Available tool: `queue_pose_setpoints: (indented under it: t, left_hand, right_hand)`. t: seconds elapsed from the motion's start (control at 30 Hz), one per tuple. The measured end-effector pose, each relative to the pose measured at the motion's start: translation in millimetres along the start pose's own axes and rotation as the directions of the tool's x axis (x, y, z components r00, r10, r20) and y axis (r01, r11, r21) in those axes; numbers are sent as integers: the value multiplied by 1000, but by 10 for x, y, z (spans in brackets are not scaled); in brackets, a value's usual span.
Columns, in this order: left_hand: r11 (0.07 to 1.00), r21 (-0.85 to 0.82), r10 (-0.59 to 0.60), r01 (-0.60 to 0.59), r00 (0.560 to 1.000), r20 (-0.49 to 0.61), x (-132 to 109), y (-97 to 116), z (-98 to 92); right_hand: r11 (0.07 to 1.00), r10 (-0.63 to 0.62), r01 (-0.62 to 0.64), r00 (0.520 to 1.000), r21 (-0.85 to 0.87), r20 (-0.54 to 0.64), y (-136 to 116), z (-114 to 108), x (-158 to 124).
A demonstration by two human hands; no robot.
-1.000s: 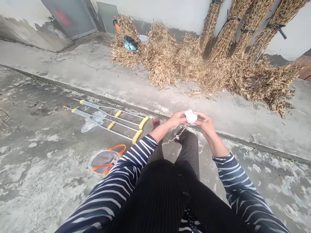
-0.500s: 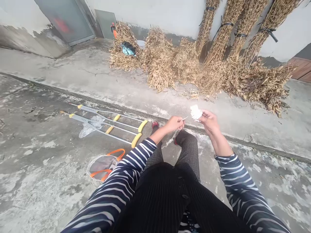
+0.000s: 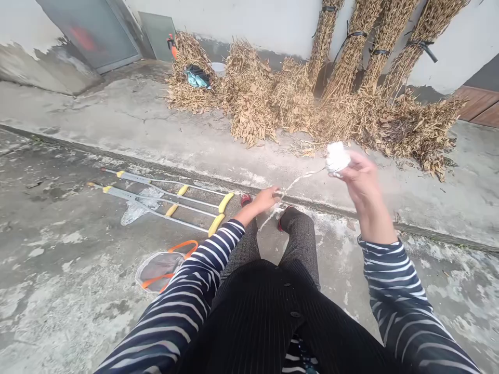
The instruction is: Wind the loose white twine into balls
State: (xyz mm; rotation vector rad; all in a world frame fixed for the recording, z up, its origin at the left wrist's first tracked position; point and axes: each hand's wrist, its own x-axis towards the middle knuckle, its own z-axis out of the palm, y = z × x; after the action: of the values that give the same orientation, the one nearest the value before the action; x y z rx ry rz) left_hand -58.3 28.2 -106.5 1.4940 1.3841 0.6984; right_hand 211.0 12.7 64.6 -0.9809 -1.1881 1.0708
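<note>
My right hand is raised and blurred, gripping a white ball of twine in its fingers. A thin white strand of twine runs from the ball down to my left hand, which pinches it low over my knees. Below that hand, the strand trails on toward the ground between my feet. My legs are in dark trousers, and red shoes show past my knees.
A pair of metal crutches with yellow grips lies on the concrete to my left, beside an orange-handled mesh bag. A low concrete step runs ahead. Beyond it stand dried plant bundles against a wall.
My right hand has risen and moved up and right, away from my left hand, carrying the ball. The strand between my hands is now longer and plainly visible.
</note>
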Motion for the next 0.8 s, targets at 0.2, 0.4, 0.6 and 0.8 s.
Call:
queue_pose_setpoints:
  t: [0.2, 0.4, 0.6, 0.8]
  left_hand:
    - [884, -365, 330, -294, 943, 41, 125, 824, 279]
    - [930, -350, 177, -111, 971, 160, -138, 561, 358]
    - [951, -300, 210, -77, 872, 441, -591, 415, 29]
    - [834, -538, 322, -126, 902, 287, -553, 933, -210]
  right_hand:
    - [974, 228, -225, 968, -35, 107, 500, 355, -145]
    - [971, -70, 43, 992, -235, -109, 648, 222, -63]
    - [759, -321, 122, 925, -639, -205, 924, -73, 35]
    - [590, -181, 223, 973, -776, 142, 1356, 102, -302]
